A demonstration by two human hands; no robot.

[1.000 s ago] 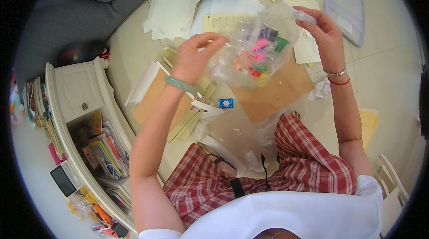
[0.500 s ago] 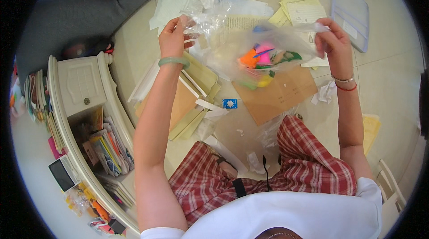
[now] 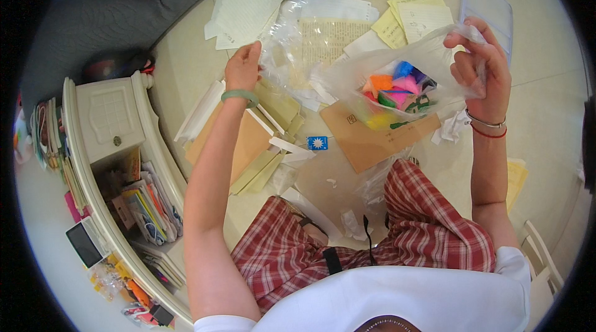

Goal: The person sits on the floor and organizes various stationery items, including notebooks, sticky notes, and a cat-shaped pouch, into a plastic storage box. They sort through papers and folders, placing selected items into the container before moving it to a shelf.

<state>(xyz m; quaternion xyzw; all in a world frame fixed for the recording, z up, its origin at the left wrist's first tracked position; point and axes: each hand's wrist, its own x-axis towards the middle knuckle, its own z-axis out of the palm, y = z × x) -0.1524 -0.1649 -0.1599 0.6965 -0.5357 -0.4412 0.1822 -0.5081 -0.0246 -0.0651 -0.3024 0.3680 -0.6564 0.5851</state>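
My left hand [image 3: 244,66], with a green bangle at its wrist, is closed on the edge of a crinkled clear plastic bag [image 3: 280,45]. That plastic hangs over printed sheets [image 3: 329,39] on the floor. Farther right, my right hand [image 3: 487,62] pinches the rim of a translucent plastic bag [image 3: 434,55]. Soft-looking lumps [image 3: 397,88] in orange, pink, blue, green and yellow fill its bottom, with a brown envelope [image 3: 347,136] beneath. Whether the two plastic pieces touch is unclear.
Stacked envelopes and papers [image 3: 233,139] lie between my left forearm and a small blue card packet [image 3: 317,143]. A white cabinet [image 3: 108,114] stands at left, below a dark sofa [image 3: 174,3]. Yellow note sheets [image 3: 428,9] and a flat plastic case [image 3: 486,3] lie far right.
My right hand has moved right and slightly nearer, spreading the bag so its coloured contents show better. My left hand has come down a little, and the clear plastic has lowered with it.
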